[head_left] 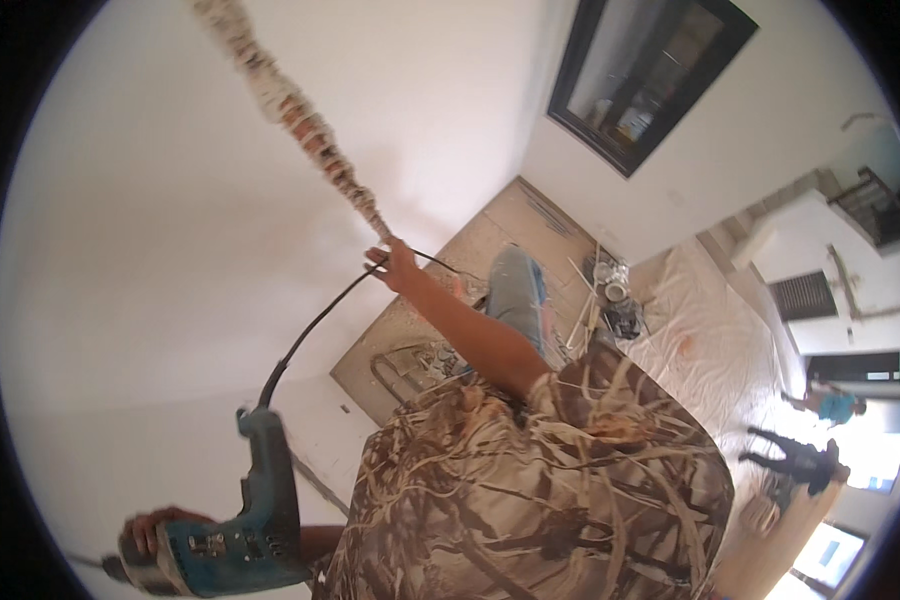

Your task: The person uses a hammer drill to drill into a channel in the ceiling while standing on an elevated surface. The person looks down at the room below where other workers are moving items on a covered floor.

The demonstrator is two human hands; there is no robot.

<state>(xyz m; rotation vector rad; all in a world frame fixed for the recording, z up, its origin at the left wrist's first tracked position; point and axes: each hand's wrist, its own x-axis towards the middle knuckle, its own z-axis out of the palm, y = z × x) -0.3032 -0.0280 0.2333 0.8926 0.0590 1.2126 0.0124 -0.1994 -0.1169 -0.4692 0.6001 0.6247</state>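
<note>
My left hand point(150, 531), at the lower left, is closed on a teal-and-black power drill point(245, 540), its bit pointing left. The drill's black cord point(310, 330) arches up to my right hand point(392, 262). That hand is raised against the white wall with fingers apart, the cord crossing them, at the lower end of a rough chiselled channel point(320, 145) exposing orange brick. My camouflage shirt point(530, 500) fills the lower middle, and a jeans-clad leg point(510, 295) shows behind my right forearm.
A dark-framed window point(650, 80) is set in the upper-right wall. Cans and tools point(615, 290) lie on the floor beside a pale drop cloth point(695, 320). Two other people point(800, 460) stand at the far right near bright openings. A dark railing point(870, 205) shows beyond.
</note>
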